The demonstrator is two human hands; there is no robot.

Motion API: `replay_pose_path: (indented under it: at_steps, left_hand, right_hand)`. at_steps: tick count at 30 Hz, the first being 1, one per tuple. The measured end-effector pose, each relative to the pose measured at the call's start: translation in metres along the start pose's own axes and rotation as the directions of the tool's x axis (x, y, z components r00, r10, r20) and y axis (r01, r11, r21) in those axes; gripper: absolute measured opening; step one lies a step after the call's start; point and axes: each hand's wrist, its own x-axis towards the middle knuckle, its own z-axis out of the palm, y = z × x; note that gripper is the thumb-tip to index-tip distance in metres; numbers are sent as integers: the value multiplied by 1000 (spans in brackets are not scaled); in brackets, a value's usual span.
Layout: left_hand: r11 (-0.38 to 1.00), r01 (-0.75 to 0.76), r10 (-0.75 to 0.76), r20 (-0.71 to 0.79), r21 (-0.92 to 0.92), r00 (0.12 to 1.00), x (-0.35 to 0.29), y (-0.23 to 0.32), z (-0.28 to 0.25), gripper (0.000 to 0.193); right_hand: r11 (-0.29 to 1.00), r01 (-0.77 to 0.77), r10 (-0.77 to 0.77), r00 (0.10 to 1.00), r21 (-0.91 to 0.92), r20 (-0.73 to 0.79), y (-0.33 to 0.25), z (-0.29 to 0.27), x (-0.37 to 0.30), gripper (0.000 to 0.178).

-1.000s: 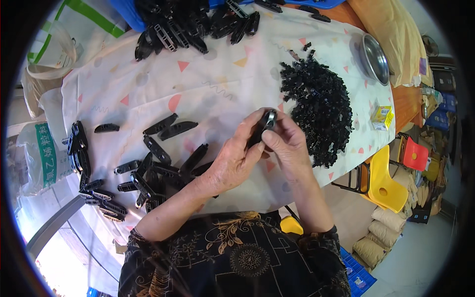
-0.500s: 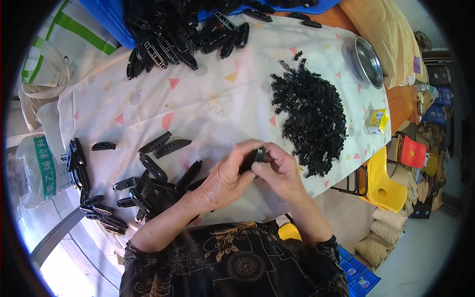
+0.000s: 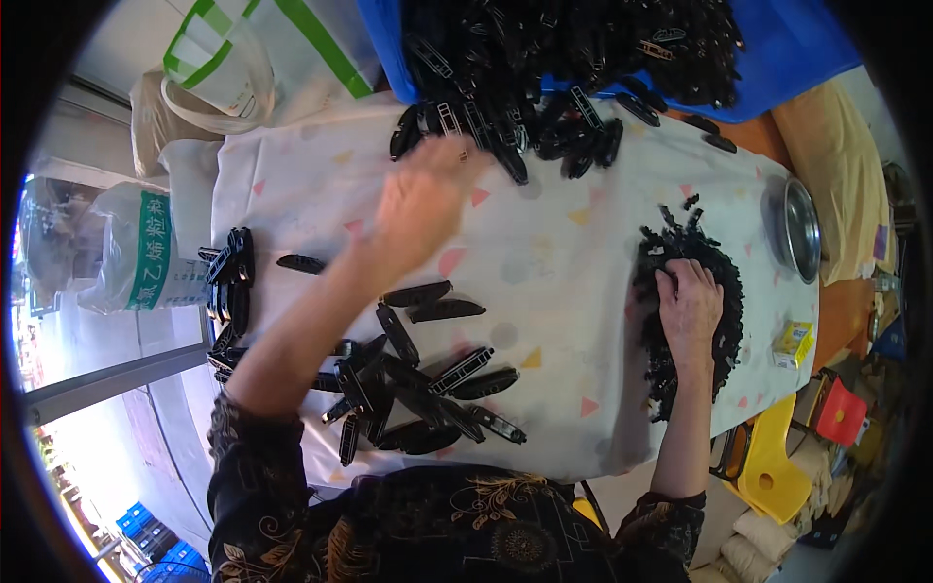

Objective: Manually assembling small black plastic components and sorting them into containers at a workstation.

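Note:
Smeared by motion, my left hand (image 3: 428, 199) is over the far left of the table, at the near edge of a heap of long black plastic housings (image 3: 476, 126). Its fingers are too blurred to show whether it holds one. My right hand (image 3: 692, 301) rests on a pile of small black plastic pieces (image 3: 729, 335) at the right, thumb apart from the bent fingers. Some fingertips are lost among the pieces, and nothing shows in its grip. Several black oblong housings (image 3: 428, 389) lie loosely at the near middle, one with its ribbed frame side up (image 3: 462, 369).
A blue crate (image 3: 797, 58) stands at the far edge, filled with black housings. Stacked housings (image 3: 230, 282) line the left edge. A metal bowl (image 3: 801, 231) and a small yellow box (image 3: 793, 344) are at the right. A yellow chair (image 3: 773, 466) stands beyond the right edge.
My hands were together around a black housing at the near middle. They have parted: left to the far heap, right onto the small pieces. The view has shifted, and another housing lies at the near middle.

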Motion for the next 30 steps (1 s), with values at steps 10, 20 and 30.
replay_pose_path:
  at_steps: [10,20,30]
  left_hand:
    - [907,-301,292,78,296,953,31,-54,-1,26]
    - [898,-246,165,241,364,957,37,-52,10,36]
    - [852,301,-186,290,-428,939,13,54,-7,34]
  right_hand:
    - [452,-264,295,946,852,136,5,-3,-14,8]
    - [-135,-320,296,890,938,347,-28,-35,-63,10]
    - [-266,-331,227,891,906,392,-48,-32,-86,10]
